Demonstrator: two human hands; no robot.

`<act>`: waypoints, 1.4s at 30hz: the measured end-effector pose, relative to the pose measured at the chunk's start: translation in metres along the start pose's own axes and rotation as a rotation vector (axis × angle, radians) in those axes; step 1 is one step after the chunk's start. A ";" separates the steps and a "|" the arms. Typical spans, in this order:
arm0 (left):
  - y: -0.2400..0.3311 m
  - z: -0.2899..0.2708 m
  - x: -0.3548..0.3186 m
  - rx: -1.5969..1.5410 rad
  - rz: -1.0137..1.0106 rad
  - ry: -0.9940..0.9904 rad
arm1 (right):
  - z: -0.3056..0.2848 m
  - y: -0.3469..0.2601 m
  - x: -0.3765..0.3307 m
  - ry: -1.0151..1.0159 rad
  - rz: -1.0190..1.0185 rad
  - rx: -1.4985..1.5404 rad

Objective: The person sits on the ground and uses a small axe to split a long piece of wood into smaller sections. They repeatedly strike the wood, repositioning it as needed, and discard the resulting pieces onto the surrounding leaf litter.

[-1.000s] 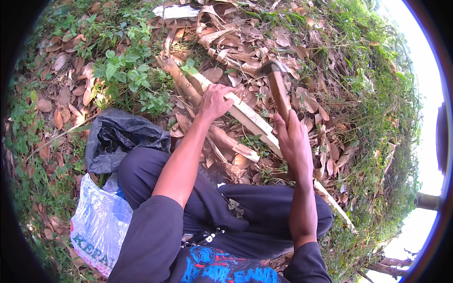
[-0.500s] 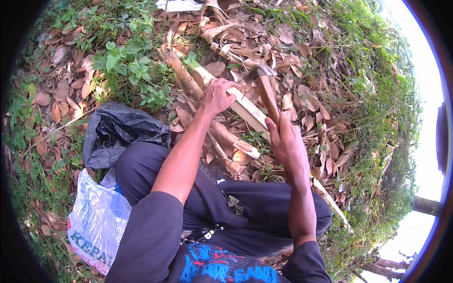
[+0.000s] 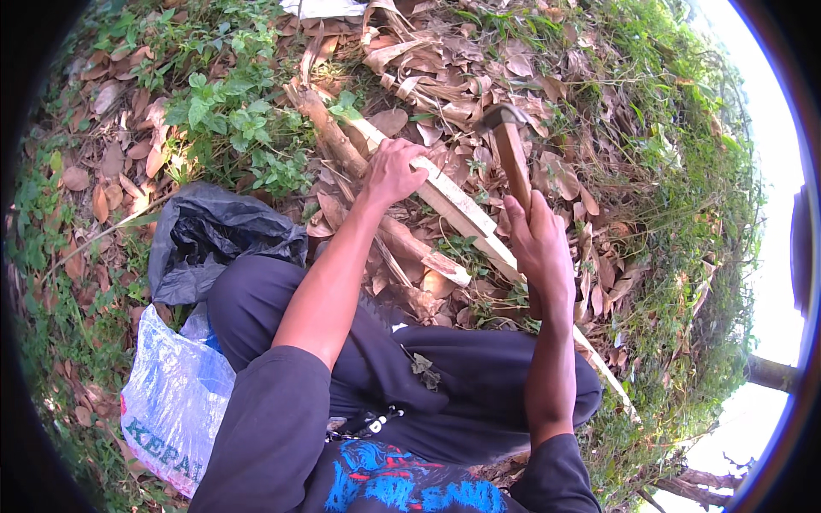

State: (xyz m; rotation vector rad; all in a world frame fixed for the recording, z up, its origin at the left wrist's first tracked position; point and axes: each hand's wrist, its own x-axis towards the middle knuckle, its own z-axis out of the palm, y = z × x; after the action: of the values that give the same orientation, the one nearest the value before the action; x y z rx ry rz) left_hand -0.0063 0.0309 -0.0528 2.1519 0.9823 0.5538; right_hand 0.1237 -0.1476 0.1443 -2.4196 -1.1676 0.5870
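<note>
My right hand is closed round the wooden handle of a hammer, whose dark metal head is raised above the ground to the right of the wood. Ahead of me, my left hand is closed, fingers curled over a pale wooden strip. Whether something small sits between its fingertips I cannot make out. That strip lies slantwise on a longer pale strip, which shows past its lower right end. Just left of both lies a rough, bark-covered branch with a cut pale end.
Beside my bent left leg are an open black plastic bag and a clear printed plastic bag. Another thin wood strip pokes out past my right knee. Dry leaves and green plants cover the ground.
The hammer has lifted away from the wood, up and to the right, together with my right hand. My left hand stays in place on the strip.
</note>
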 end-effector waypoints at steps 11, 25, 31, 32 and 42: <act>0.001 0.002 -0.003 -0.045 0.004 -0.003 | 0.036 0.024 -0.005 -0.094 -0.062 -0.059; 0.017 -0.005 0.001 -0.040 -0.030 -0.063 | 0.040 0.035 -0.003 -0.123 -0.033 -0.205; 0.004 -0.003 -0.002 -0.020 -0.004 0.001 | -0.008 -0.005 -0.007 -0.035 0.083 0.059; 0.003 -0.003 -0.002 -0.017 -0.007 0.000 | -0.009 -0.007 -0.008 0.060 0.031 0.059; 0.005 -0.002 -0.001 -0.044 0.007 -0.024 | 0.038 0.023 -0.016 -0.205 -0.095 -0.178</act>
State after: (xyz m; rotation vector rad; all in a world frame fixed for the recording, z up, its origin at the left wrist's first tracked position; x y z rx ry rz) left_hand -0.0056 0.0285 -0.0477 2.1187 0.9415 0.5474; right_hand 0.1094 -0.1676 0.1039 -2.4788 -1.4669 0.7434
